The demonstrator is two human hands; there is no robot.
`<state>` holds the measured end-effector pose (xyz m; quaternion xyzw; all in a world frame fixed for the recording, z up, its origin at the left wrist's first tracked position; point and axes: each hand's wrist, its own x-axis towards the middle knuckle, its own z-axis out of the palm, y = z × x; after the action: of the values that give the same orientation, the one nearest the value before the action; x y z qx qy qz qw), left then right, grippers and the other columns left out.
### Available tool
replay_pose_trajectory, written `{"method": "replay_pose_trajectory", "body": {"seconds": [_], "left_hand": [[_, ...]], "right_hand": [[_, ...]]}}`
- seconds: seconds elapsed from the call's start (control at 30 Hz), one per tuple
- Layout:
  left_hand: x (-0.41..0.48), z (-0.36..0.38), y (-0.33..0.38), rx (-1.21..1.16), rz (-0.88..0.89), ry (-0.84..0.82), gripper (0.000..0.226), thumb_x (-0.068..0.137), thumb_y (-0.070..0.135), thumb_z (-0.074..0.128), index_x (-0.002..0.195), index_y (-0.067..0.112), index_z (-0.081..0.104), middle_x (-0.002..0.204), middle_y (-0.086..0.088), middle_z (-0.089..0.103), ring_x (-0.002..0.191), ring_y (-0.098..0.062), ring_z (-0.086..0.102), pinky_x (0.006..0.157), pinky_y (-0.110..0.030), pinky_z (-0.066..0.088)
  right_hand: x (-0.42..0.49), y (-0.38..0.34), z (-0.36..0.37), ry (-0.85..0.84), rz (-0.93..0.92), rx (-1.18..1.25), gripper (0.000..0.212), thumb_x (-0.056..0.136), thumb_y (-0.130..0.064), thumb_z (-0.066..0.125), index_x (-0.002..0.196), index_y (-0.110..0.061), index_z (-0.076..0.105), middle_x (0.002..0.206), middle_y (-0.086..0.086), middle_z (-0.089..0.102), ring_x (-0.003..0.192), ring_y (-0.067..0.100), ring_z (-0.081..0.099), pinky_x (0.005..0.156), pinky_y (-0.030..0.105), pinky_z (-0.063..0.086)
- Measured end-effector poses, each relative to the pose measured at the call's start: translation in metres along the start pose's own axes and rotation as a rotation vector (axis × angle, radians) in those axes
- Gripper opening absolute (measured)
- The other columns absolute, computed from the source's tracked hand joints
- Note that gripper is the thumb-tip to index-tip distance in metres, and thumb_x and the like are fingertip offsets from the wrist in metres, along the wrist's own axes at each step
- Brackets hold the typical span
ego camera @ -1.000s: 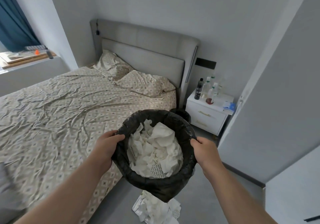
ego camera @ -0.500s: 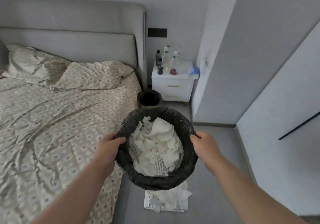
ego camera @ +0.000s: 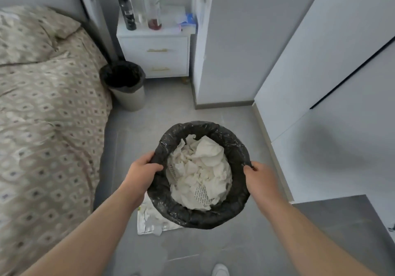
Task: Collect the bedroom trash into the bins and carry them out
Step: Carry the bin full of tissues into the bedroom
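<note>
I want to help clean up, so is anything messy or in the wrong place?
Yes. Some white paper trash lies loose on the grey floor, partly hidden under the full black-lined bin held above it. It belongs in a bin, not on the floor.

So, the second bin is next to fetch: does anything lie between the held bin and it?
Nothing visible does. Open floor runs from the held bin to the second bin beside the bed. The loose paper lies under the held bin.

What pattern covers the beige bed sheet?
The beige fabric bed sheet shows repeating pale diamonds with dark centres; head view.
</note>
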<state>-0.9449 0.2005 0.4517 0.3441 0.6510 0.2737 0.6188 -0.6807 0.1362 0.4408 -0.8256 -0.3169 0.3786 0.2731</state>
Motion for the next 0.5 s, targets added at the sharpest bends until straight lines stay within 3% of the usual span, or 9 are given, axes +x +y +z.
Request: {"method": "replay_pose_trajectory", "body": {"seconds": [0.07,0.13,0.23,0.33,0.5], "left_hand": [[0.028,0.034,-0.03,0.044,-0.013,-0.041,0.049,0.079,-0.007,0.047,0.091,0.035,0.068,0.095,-0.005,0.072,0.09,-0.026,0.068,0.069,-0.032,0.054],[0.054,0.067,-0.062,0.088,-0.023,-0.077,0.053,0.078,-0.01,0.045,0.094,0.036,0.066,0.093,-0.004,0.072,0.087,-0.024,0.068,0.064,-0.029,0.054],[0.094,0.107,-0.112,0.137,-0.041,-0.106,0.054,0.077,-0.01,0.045,0.1,0.034,0.065,0.093,-0.002,0.07,0.086,-0.023,0.067,0.063,-0.029,0.053],[0.133,0.138,-0.161,0.189,-0.067,-0.128,0.054,0.076,-0.008,0.045,0.109,0.031,0.063,0.097,-0.006,0.07,0.088,-0.026,0.066,0.07,-0.035,0.057],[0.187,0.179,-0.229,0.236,-0.098,-0.184,0.053,0.074,-0.009,0.043,0.102,0.029,0.067,0.094,-0.008,0.072,0.087,-0.027,0.068,0.076,-0.037,0.058]], "right_hand": [[0.031,0.044,0.002,0.021,0.033,0.025,0.03,0.094,-0.019,0.044,0.086,0.007,0.056,0.075,0.024,0.054,0.064,0.024,0.052,0.05,0.024,0.036],[0.059,0.088,0.006,0.056,0.067,0.036,0.032,0.093,-0.019,0.044,0.095,0.009,0.058,0.078,0.022,0.059,0.068,0.031,0.056,0.059,0.03,0.036],[0.098,0.151,0.019,0.077,0.114,0.045,0.028,0.093,-0.017,0.044,0.089,0.006,0.06,0.076,0.015,0.06,0.071,0.028,0.057,0.062,0.033,0.038],[0.131,0.211,0.038,0.068,0.193,0.064,0.023,0.09,-0.014,0.044,0.085,0.0,0.062,0.083,0.018,0.065,0.081,0.036,0.062,0.065,0.035,0.043],[0.178,0.292,0.066,0.089,0.3,0.078,0.021,0.083,-0.008,0.044,0.08,-0.007,0.064,0.083,0.017,0.067,0.087,0.04,0.064,0.069,0.039,0.051]]}}
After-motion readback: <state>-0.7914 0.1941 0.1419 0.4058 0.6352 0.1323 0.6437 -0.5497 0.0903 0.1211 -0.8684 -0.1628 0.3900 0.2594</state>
